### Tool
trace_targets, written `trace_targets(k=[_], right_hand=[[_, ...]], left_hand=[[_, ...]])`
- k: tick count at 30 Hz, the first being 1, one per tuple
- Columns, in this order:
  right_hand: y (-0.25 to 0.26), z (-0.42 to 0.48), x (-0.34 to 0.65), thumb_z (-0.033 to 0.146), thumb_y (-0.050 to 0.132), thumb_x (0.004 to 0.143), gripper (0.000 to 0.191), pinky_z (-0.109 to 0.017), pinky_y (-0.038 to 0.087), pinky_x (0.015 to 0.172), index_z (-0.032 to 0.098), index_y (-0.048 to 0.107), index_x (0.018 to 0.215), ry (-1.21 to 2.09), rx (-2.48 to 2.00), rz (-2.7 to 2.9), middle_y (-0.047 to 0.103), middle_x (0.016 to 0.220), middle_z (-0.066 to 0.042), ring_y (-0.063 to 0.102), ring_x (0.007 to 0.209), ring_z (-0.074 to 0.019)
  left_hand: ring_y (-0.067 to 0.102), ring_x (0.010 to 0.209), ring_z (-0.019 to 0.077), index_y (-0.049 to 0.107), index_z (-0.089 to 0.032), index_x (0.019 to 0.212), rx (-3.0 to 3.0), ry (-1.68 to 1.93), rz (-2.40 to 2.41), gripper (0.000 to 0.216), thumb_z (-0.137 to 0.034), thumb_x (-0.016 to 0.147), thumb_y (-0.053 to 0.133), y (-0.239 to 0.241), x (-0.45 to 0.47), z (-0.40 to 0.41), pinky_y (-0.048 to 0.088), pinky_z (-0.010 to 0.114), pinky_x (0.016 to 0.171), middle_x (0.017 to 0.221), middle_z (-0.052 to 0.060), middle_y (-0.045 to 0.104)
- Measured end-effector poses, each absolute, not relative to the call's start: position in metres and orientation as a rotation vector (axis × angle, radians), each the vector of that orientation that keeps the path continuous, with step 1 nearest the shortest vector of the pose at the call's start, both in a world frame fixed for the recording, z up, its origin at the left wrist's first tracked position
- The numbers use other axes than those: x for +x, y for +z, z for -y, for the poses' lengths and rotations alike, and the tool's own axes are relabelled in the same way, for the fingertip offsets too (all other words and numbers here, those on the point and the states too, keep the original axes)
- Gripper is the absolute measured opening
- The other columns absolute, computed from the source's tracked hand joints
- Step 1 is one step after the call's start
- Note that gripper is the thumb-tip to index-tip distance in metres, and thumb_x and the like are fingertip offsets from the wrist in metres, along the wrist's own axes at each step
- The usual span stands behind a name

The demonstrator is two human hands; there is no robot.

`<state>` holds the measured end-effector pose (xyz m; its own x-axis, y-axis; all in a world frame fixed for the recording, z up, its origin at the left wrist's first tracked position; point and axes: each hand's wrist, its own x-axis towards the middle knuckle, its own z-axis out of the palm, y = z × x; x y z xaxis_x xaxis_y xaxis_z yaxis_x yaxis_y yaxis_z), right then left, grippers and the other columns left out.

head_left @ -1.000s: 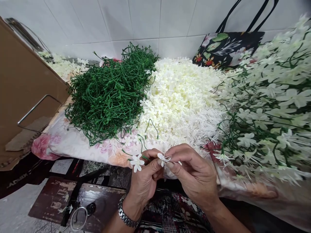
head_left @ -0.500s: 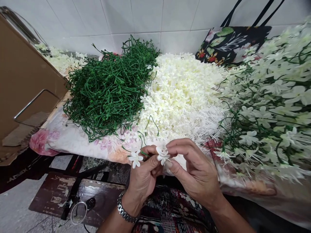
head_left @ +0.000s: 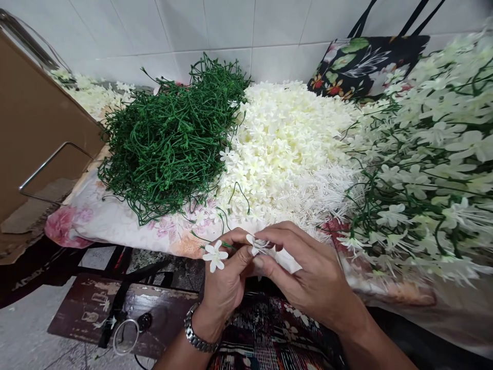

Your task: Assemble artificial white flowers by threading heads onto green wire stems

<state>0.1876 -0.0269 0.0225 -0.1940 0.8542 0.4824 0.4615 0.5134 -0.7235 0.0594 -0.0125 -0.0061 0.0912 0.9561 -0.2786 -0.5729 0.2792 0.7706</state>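
My left hand [head_left: 231,267] is closed in a pinch on a green artificial flower stem [head_left: 200,236]. One white five-petalled flower [head_left: 215,255] on it sticks out at the left of the thumb. Between both hands is a second white flower [head_left: 257,245], its petals partly folded. My right hand [head_left: 298,257] pinches this second flower with thumb and forefinger. Beyond the hands lie a heap of loose white petals [head_left: 277,139], a tangle of green stems [head_left: 165,139] and a patch of thin white stamens [head_left: 323,190].
Finished white flower sprays [head_left: 423,174] are piled at the right. A black floral bag [head_left: 365,67] leans against the tiled wall [head_left: 215,25]. At the left stands a cardboard box [head_left: 42,139]. A brown wooden bench [head_left: 162,308] is below the flowered tablecloth [head_left: 115,226].
My right thumb and forefinger have moved slightly left and closed on the second flower, whose petals now look gathered. My left hand holds nearly the same place.
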Motion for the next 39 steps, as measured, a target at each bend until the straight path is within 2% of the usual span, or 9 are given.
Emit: trace_targets(k=[3,6,9,13,19,23,26,39], right_hand=[[0.018,0.028,0.188,0.008,0.054,0.083,0.012,-0.021,0.048,0.062,0.014,0.059,0.091,0.52,-1.131,1.774,0.058,0.078,-0.002,0.055,0.069,-0.0092],[0.014,0.029,0.188,0.008,0.053,0.083,0.009,-0.02,0.045,0.059,0.014,0.058,0.085,0.551,-1.164,1.756,0.057,0.074,-0.001,0.054,0.065,-0.0083],[0.011,0.029,0.19,0.01,0.054,0.083,0.007,-0.02,0.044,0.059,0.016,0.058,0.083,0.572,-1.202,1.704,0.057,0.072,0.0,0.053,0.064,-0.0077],[0.008,0.026,0.195,0.014,0.055,0.083,0.007,-0.018,0.042,0.056,0.019,0.057,0.079,0.684,-1.268,1.544,0.057,0.068,0.003,0.053,0.061,-0.0069],[0.002,0.025,0.201,0.019,0.057,0.082,0.006,-0.018,0.04,0.052,0.02,0.058,0.076,0.832,-1.295,1.401,0.056,0.064,0.004,0.051,0.057,-0.007],[0.007,0.027,0.203,0.018,0.056,0.083,0.006,-0.018,0.039,0.053,0.02,0.057,0.077,0.796,-1.304,1.459,0.056,0.066,0.004,0.052,0.06,-0.0072],[0.015,0.029,0.202,0.016,0.055,0.084,0.008,-0.018,0.04,0.054,0.02,0.056,0.078,0.702,-1.274,1.546,0.055,0.068,0.004,0.052,0.061,-0.0066],[0.025,0.031,0.199,0.007,0.049,0.085,0.01,-0.02,0.044,0.062,0.016,0.053,0.085,0.428,-1.194,1.856,0.055,0.074,0.0,0.053,0.067,-0.0084]], left_hand=[[0.049,0.054,0.008,0.064,-0.015,0.062,0.659,1.238,-0.93,0.021,-0.026,0.056,0.081,-0.01,0.058,0.013,0.041,0.018,0.05,0.057,-0.003,0.056],[0.049,0.057,0.0098,0.064,-0.015,0.064,0.82,1.242,-1.017,0.019,-0.028,0.061,0.078,-0.014,0.055,0.015,0.04,0.02,0.052,0.06,-0.002,0.056],[0.05,0.059,0.0112,0.067,-0.016,0.074,0.953,1.179,-0.99,0.017,-0.03,0.068,0.073,-0.016,0.051,0.017,0.04,0.022,0.054,0.065,0.001,0.058],[0.045,0.052,0.0082,0.069,-0.016,0.089,0.902,1.079,-0.858,0.025,-0.037,0.077,0.064,-0.012,0.049,0.015,0.036,0.021,0.048,0.07,0.003,0.061],[0.039,0.045,0.0045,0.071,-0.016,0.075,0.822,1.094,-0.894,0.017,-0.033,0.072,0.07,-0.009,0.053,0.011,0.031,0.018,0.043,0.06,0.0,0.061],[0.051,0.058,0.0075,0.072,-0.019,0.073,0.959,1.156,-0.94,0.008,-0.027,0.072,0.072,-0.012,0.052,0.012,0.038,0.018,0.054,0.064,-0.001,0.064],[0.053,0.064,0.0088,0.072,-0.022,0.075,1.059,1.179,-0.931,0.004,-0.025,0.074,0.07,-0.013,0.049,0.012,0.04,0.018,0.059,0.07,-0.001,0.066],[0.047,0.055,0.0086,0.064,-0.017,0.067,1.364,1.129,-1.013,0.011,-0.017,0.078,0.06,-0.01,0.049,0.012,0.036,0.018,0.051,0.059,-0.003,0.055]])
